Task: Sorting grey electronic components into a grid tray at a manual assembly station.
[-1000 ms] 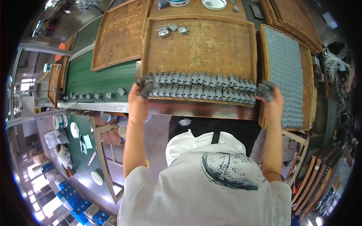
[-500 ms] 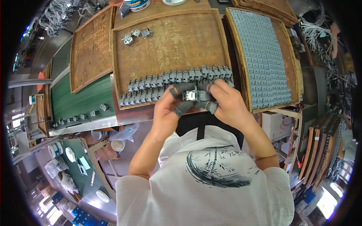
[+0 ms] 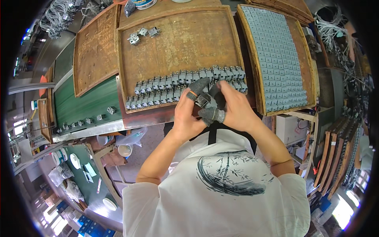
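Observation:
A small metal-and-grey boxy part (image 3: 203,100) is pinched between my two hands at the front edge of a wooden tray (image 3: 177,17). My left hand (image 3: 187,114) grips its left side, with dark grey cots over the thumb and fingertip and an orange band on one. Around its right side close the covered fingers of my right hand (image 3: 236,108). My fingers hide much of the part. Just beyond them, two rows of similar grey parts (image 3: 169,82) line the tray's near side. A few loose metal pieces (image 3: 143,34) lie near its far left corner.
To the right stands a tray (image 3: 310,79) packed with flat grey parts (image 3: 272,59). At left, a green conveyor belt (image 3: 85,106) carries several small metal parts, and another wooden tray (image 3: 96,51) rests above it. A green side table (image 3: 75,154) stands lower left.
My hands have drawn closer together and the held part has turned and tilted between the fingers. My left hand shifted right. The view has moved slightly.

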Demonstrator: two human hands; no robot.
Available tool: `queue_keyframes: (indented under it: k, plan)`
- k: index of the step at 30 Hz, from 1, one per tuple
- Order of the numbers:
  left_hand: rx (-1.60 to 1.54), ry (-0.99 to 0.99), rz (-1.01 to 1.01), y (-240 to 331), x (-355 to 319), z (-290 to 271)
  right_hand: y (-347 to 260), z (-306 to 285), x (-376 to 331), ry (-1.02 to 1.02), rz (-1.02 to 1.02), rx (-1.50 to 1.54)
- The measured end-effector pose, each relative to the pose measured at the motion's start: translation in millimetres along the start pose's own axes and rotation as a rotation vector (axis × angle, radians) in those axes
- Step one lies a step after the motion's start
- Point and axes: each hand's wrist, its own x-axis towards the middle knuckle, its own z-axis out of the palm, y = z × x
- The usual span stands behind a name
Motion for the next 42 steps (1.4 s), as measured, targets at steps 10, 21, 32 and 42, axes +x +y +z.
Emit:
queue_keyframes:
  k: [10,21,32,42]
  plan:
    - [0.170,0.015,0.159,2,-7,-15,17,23,2,-0.204,-0.063,0.053]
    - [0.539,0.171,-0.361,-78,26,-175,107,-92,-34,0.157,0.324,0.024]
    - [0.134,-0.502,-0.793,-147,51,-235,275,-244,-135,0.937,0.733,-0.483]
    - [0.313,-0.182,-0.553,-138,41,-220,362,-279,-189,0.440,0.785,-0.322]
